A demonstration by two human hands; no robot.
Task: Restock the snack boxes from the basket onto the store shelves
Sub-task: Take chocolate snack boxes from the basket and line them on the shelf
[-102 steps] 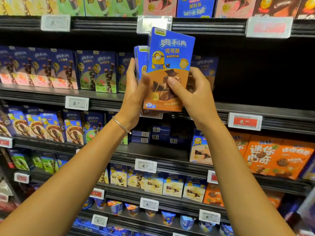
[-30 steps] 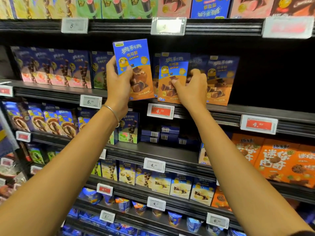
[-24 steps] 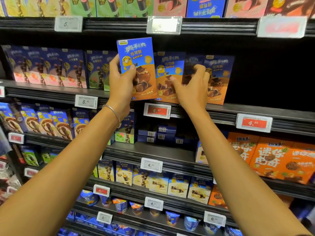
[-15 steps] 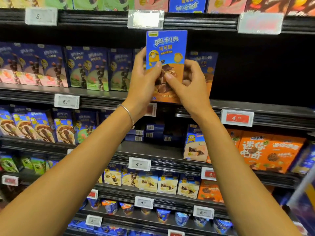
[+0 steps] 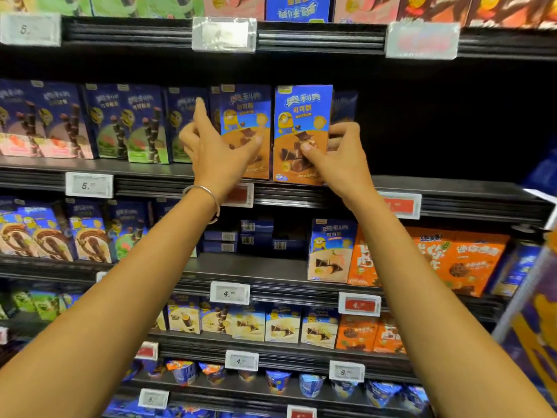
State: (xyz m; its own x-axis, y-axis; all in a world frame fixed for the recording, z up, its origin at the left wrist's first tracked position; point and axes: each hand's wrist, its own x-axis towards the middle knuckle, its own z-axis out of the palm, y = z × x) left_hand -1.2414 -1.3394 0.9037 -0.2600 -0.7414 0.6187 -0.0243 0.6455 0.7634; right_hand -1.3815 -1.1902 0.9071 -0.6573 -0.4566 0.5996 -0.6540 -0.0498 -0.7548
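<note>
Two blue-and-orange snack boxes stand side by side at the front of the second shelf. My right hand grips the right box, thumb on its front and fingers round its right edge. The left box stands upright next to it. My left hand is in front of this box's lower left part, index finger raised, thumb tip at the box's front, holding nothing. Another box of the same kind shows dimly behind the right one. No basket is in view.
Blue boxes with pink and green fronts fill the same shelf to the left. Right of my right hand the shelf is dark. Price tags line the rails. Orange boxes and more snack rows stand on the lower shelves.
Half a second ago both hands held one box up in front of the shelf. Now it stands at the shelf front in my right hand, and my left hand has let go and moved left.
</note>
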